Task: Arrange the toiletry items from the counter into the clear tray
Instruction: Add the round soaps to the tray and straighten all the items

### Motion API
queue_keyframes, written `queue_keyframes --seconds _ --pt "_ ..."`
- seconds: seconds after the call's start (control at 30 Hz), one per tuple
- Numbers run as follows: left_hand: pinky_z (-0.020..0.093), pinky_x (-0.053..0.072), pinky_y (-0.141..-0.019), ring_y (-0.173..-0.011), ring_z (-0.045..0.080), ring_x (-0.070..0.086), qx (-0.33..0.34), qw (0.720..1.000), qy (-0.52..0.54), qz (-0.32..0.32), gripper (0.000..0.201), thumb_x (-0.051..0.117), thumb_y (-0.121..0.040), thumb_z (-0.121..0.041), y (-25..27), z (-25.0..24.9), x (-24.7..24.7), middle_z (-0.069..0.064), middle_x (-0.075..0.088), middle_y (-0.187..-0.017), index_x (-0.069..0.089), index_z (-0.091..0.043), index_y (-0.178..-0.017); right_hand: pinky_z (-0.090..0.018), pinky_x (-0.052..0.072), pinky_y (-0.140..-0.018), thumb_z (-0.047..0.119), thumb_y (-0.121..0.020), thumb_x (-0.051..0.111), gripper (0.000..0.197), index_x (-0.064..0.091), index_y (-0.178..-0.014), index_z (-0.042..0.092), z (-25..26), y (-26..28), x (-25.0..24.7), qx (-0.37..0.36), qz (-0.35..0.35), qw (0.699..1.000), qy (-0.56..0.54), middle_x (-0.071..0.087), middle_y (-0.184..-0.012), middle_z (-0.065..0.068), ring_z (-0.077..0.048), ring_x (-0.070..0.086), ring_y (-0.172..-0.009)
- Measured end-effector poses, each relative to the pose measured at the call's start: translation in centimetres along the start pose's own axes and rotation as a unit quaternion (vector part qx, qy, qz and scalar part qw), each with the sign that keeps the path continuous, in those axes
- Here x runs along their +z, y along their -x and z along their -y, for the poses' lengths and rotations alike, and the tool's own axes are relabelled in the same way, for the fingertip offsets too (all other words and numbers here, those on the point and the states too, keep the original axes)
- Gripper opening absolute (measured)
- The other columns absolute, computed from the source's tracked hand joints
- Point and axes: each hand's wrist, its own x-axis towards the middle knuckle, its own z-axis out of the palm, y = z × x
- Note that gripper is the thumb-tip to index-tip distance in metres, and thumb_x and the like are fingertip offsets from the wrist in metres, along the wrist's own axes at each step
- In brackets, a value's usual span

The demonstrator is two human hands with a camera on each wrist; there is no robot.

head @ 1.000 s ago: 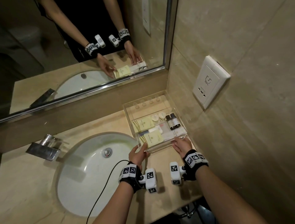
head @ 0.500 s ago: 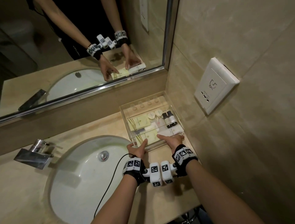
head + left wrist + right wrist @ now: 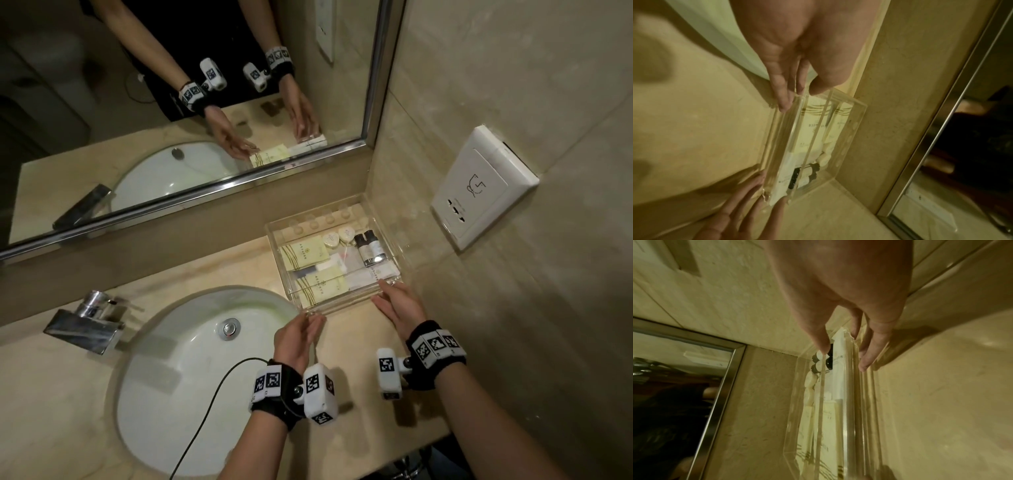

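The clear tray (image 3: 342,304) stands on the counter, in the corner under the mirror. It holds two pale yellow sachets (image 3: 303,253), two round soaps (image 3: 338,236), two small dark bottles (image 3: 368,246) and a white box (image 3: 373,275). My left hand (image 3: 301,337) lies flat, its straight fingers (image 3: 784,99) touching the tray's (image 3: 777,146) front left corner. My right hand (image 3: 399,306) is flat too, its fingertips (image 3: 866,363) against the front right corner of the tray (image 3: 846,418). Neither hand holds anything.
A white oval sink (image 3: 191,377) with a chrome faucet (image 3: 89,325) lies left of the tray. A black cable (image 3: 205,418) runs over the basin to my left wrist. A wall socket (image 3: 483,185) projects from the right wall. The counter's front edge (image 3: 394,455) is near my forearms.
My right hand has drawn back from over the tray's front to its right corner. The left hand slid back slightly, and the two wrists have moved apart.
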Motion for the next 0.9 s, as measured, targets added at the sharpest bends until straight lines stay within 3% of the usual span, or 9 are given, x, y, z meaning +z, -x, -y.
queue_keyframes --seconds 0.1,0.23,0.4,0.5,0.57,0.67,0.73,0.8,0.9 --pt "0.035 0.058 -0.087 -0.103 0.036 0.066 -0.005 0.999 0.042 -0.008 0.027 0.055 -0.091 0.002 0.4 -0.2 0.1 0.027 0.067 -0.098 0.054 0.019 -0.112 -0.038 0.050 -0.103 0.012 -0.089 0.069 0.044 0.050 -0.129 0.004 0.3 0.2 0.4 -0.016 -0.015 1.000 -0.005 0.061 -0.097 -0.010 -0.028 0.067 -0.105" --pt "0.035 0.058 -0.082 -0.102 0.037 0.066 0.005 0.998 0.063 0.000 0.026 0.053 -0.089 0.007 0.8 -0.7 0.5 0.029 0.067 -0.097 0.053 0.020 -0.112 -0.038 0.052 -0.101 0.011 -0.090 0.069 0.045 0.050 -0.130 0.006 0.9 0.0 0.6 -0.021 -0.010 1.000 -0.009 0.061 -0.114 -0.019 -0.031 0.068 -0.104" --pt "0.036 0.056 -0.087 -0.104 0.034 0.065 0.007 0.995 0.097 -0.008 0.038 0.049 -0.091 0.008 0.4 -1.7 1.2 0.028 0.063 -0.112 0.045 0.013 -0.128 -0.038 0.046 -0.107 0.008 -0.095 0.059 0.048 0.041 -0.140 -0.001 1.8 -0.4 1.7 0.001 0.023 0.999 -0.037 0.055 -0.129 -0.023 -0.035 0.058 -0.123" --pt "0.037 0.052 -0.096 -0.109 0.035 0.061 -0.002 0.992 0.126 -0.008 0.045 0.042 -0.090 0.014 0.0 -2.5 1.6 0.025 0.059 -0.116 0.039 0.008 -0.135 -0.037 0.047 -0.107 0.007 -0.096 0.057 0.038 0.049 -0.131 -0.006 2.7 -0.6 2.6 0.011 0.023 0.999 -0.038 0.058 -0.128 -0.018 -0.032 0.061 -0.120" --pt "0.045 0.045 -0.104 -0.121 0.042 0.052 -0.023 0.985 0.169 -0.008 0.053 0.036 -0.087 0.019 -0.6 -2.9 1.8 0.030 0.050 -0.131 0.034 0.006 -0.138 -0.033 0.053 -0.100 0.005 -0.094 0.060 0.027 0.056 -0.118 -0.006 3.0 -1.1 2.9 0.008 0.027 0.999 -0.040 0.059 -0.129 -0.020 -0.028 0.065 -0.112" --pt "0.046 0.044 -0.105 -0.127 0.043 0.047 -0.043 0.980 0.196 0.009 0.055 0.037 -0.084 0.020 -1.0 -3.2 2.1 0.029 0.046 -0.137 0.034 0.011 -0.138 -0.017 0.059 -0.072 0.002 -0.090 0.065 0.024 0.063 -0.112 -0.007 3.2 -1.6 3.2 0.010 0.014 1.000 -0.020 0.065 -0.120 -0.019 -0.019 0.065 -0.102" --pt "0.043 0.040 -0.109 -0.129 0.041 0.045 -0.054 0.980 0.191 0.026 0.050 0.038 -0.085 0.019 -1.0 -3.1 1.9 0.027 0.048 -0.136 0.038 0.013 -0.135 -0.021 0.058 -0.078 0.007 -0.088 0.069 0.019 0.069 -0.105 -0.001 3.5 -1.4 3.3 0.049 0.019 0.998 -0.036 0.069 -0.116 -0.016 -0.017 0.065 -0.099" --pt "0.041 0.037 -0.112 -0.130 0.038 0.046 -0.049 0.985 0.162 0.043 0.044 0.036 -0.089 0.015 -0.5 -3.2 1.7 0.027 0.049 -0.136 0.038 0.014 -0.134 -0.027 0.056 -0.088 0.003 -0.090 0.065 0.026 0.063 -0.115 -0.003 3.0 -1.3 3.0 0.023 0.035 0.999 -0.012 0.067 -0.119 -0.016 -0.023 0.065 -0.111" --pt "0.039 0.050 -0.094 -0.114 0.036 0.059 -0.034 0.998 0.050 0.034 0.029 0.041 -0.096 0.003 0.1 -3.8 0.9 0.027 0.059 -0.119 0.044 0.011 -0.123 -0.037 0.053 -0.099 0.002 -0.091 0.062 0.028 0.059 -0.118 -0.004 2.5 -0.4 2.6 0.011 0.032 0.999 0.001 0.066 -0.118 -0.018 -0.028 0.065 -0.112"
